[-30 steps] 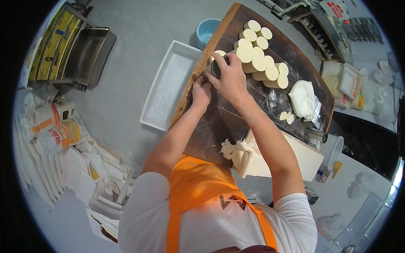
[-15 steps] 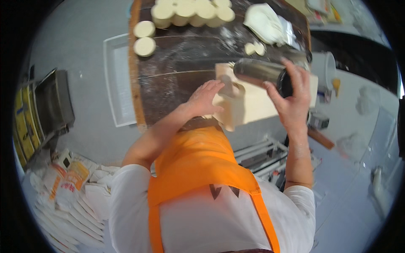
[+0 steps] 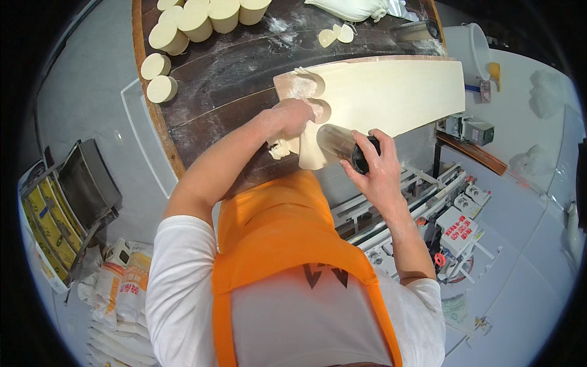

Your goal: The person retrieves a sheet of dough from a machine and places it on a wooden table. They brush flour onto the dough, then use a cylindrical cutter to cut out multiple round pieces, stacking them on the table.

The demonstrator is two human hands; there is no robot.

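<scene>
A long sheet of pale dough (image 3: 391, 92) lies across the dark wooden table (image 3: 220, 92); round cut-outs mark its left end. My right hand (image 3: 376, 165) is wrapped round the black end of a metal cylinder-shaped dough cutter (image 3: 336, 139). The cutter lies tilted over the dough's near left corner. My left hand (image 3: 291, 116) is closed, fingers curled at the dough's left edge beside a cut-out; what the fingers hold is hidden. A crumpled dough scrap (image 3: 279, 148) is just below this hand.
Thick round dough pieces (image 3: 195, 21) cluster at the table's far left, with two more dough rounds (image 3: 161, 89) near the left edge. Small dough bits (image 3: 336, 35) and a white cloth-like bundle (image 3: 348, 7) lie at the back. A white bucket (image 3: 468, 52) stands right.
The cutter has come down and nearer to me with my right hand. My left hand has gone from spread fingers to curled ones at the dough's edge. The view has shifted.
</scene>
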